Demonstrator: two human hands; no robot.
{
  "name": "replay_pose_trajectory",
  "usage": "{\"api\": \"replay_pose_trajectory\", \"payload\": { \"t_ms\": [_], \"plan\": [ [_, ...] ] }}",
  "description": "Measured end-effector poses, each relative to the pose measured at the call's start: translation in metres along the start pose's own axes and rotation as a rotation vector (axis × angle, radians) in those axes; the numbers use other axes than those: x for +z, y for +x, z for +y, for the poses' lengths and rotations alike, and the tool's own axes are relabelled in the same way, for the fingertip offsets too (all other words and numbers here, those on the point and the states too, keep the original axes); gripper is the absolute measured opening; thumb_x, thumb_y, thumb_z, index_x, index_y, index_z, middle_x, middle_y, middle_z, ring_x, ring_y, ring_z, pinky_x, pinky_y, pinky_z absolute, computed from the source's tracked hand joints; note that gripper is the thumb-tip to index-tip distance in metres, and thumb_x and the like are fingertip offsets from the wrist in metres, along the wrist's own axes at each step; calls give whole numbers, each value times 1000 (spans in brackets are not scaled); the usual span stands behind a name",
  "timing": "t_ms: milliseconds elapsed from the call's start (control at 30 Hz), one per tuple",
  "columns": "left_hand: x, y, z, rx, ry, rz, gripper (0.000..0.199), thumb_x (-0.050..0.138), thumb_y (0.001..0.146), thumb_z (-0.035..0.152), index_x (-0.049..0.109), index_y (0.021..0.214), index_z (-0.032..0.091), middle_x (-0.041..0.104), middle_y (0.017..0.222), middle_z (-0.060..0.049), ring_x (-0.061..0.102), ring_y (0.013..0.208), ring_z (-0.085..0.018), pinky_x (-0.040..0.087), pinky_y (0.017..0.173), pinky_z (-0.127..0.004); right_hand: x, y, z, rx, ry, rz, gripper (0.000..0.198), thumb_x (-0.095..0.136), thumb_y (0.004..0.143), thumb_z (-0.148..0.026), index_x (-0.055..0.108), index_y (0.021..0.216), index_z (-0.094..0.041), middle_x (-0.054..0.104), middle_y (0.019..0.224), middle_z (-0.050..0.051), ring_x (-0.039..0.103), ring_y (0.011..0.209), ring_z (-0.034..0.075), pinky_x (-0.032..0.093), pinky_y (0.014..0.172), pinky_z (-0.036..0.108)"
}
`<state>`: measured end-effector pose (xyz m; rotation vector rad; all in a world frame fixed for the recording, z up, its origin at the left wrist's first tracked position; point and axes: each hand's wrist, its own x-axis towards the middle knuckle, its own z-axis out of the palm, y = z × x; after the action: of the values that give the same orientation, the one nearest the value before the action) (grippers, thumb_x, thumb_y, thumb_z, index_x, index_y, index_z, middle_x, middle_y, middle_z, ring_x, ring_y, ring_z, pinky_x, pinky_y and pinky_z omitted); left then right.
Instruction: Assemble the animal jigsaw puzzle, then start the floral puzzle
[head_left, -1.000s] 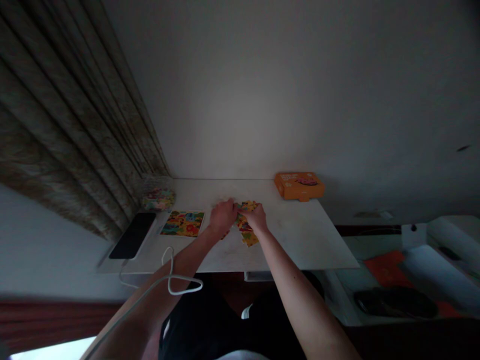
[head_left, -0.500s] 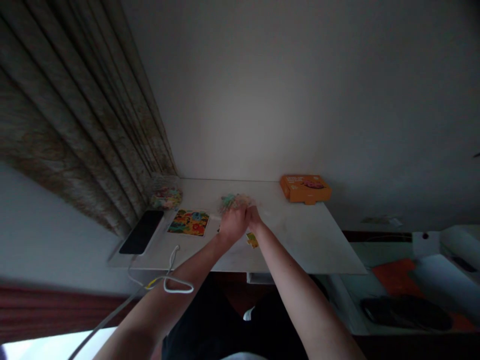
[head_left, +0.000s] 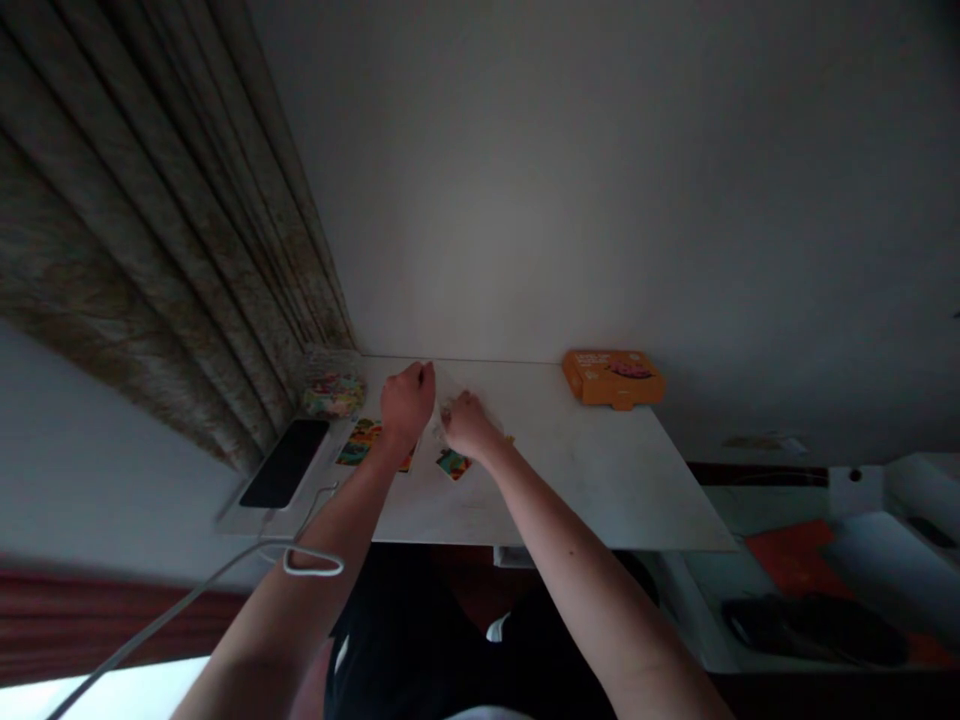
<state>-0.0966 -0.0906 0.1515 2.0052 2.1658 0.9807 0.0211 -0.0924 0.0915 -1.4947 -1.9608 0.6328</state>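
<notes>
My left hand (head_left: 409, 402) is raised over the back left of the white table, fingers curled closed. What it holds, if anything, is hidden. Close by on its right, my right hand (head_left: 470, 425) is closed on a crinkled clear plastic bag (head_left: 444, 418), most of which the hand covers. Just below the right hand lies a colourful puzzle piece (head_left: 454, 463). A bit of yellow, perhaps another piece, peeks out beside the right wrist. Under my left wrist, a square animal picture puzzle (head_left: 356, 445) is partly covered.
An orange puzzle box (head_left: 615, 378) stands at the back right of the table (head_left: 600, 480). At the left are a clear bag of colourful pieces (head_left: 334, 395) and a black phone (head_left: 285, 463). A pale cable (head_left: 187, 598) hangs across my left forearm.
My hands were together over the bag and have come apart. The left moved up and left; the right shifted slightly left. The colourful piece below the right hand now shows.
</notes>
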Motion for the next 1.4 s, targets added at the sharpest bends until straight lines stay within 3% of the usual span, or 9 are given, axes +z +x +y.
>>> {"api": "replay_pose_trajectory", "payload": {
  "t_ms": [233, 367, 533, 633, 700, 900, 1100, 1267, 1400],
  "plan": [
    [-7, 19, 1, 48, -38, 2, 38, 41, 102, 35, 58, 72, 20, 59, 64, -4, 52, 61, -17, 29, 62, -29, -43, -18, -49, -212, 65, -47, 30, 46, 94, -11, 71, 108, -19, 75, 111, 11, 70, 106, 24, 53, 95, 36],
    [-14, 43, -7, 34, -11, 54, 37, 41, 103, 39, 61, 77, 20, 63, 71, -6, 58, 68, -19, 32, 63, -28, -53, -34, -34, -307, 170, 105, 31, 46, 100, -19, 69, 120, -25, 71, 124, 6, 65, 118, 20, 50, 105, 36],
    [-11, 69, -27, 14, 44, 47, 38, 39, 103, 42, 62, 83, 20, 70, 85, -10, 64, 80, -23, 39, 69, -29, -30, -44, 45, -49, 100, 213, 33, 49, 98, -21, 67, 125, -23, 70, 121, 9, 67, 110, 21, 52, 101, 39],
    [5, 77, -41, -21, 26, 24, 36, 40, 101, 41, 60, 81, 20, 70, 87, -12, 66, 86, -25, 42, 74, -30, -11, -47, 89, 64, -44, 118, 32, 59, 93, -23, 68, 123, -20, 68, 123, 13, 63, 119, 26, 48, 106, 43],
    [17, 79, -50, -52, -1, 16, 34, 41, 100, 39, 58, 77, 21, 69, 83, -12, 67, 87, -25, 43, 77, -30, 0, -48, 105, 42, -113, 64, 37, 63, 92, -26, 65, 128, -21, 65, 129, 14, 59, 126, 28, 45, 109, 45],
    [43, 73, -75, -159, -298, 14, 35, 39, 97, 42, 51, 70, 23, 63, 72, -5, 62, 75, -19, 46, 71, -28, 22, -23, 98, 61, -305, -72, 63, 65, 93, -51, 49, 150, -29, 35, 165, 12, 26, 154, 36, 27, 119, 61],
    [43, 69, -73, -341, -706, 6, 35, 40, 97, 43, 51, 70, 23, 61, 71, -2, 61, 66, -14, 50, 65, -25, 41, 23, 78, 63, -377, -152, 94, 59, 83, -79, 37, 159, -29, 17, 172, 14, 10, 157, 42, 15, 116, 74],
    [41, 69, -68, -378, -808, 3, 33, 44, 97, 37, 51, 68, 22, 60, 69, -1, 61, 63, -14, 51, 66, -27, 54, 45, 76, 92, -422, -187, 82, 53, 85, -81, 56, 147, -26, 37, 164, 17, 15, 156, 43, 9, 116, 74],
    [43, 66, -69, -247, -731, -29, 33, 46, 97, 36, 53, 67, 22, 60, 69, -1, 60, 67, -16, 50, 68, -27, 49, 43, 85, 60, -422, -196, 69, 56, 88, -74, 63, 139, -28, 51, 155, 15, 27, 152, 40, 9, 118, 71]
  ]
}}
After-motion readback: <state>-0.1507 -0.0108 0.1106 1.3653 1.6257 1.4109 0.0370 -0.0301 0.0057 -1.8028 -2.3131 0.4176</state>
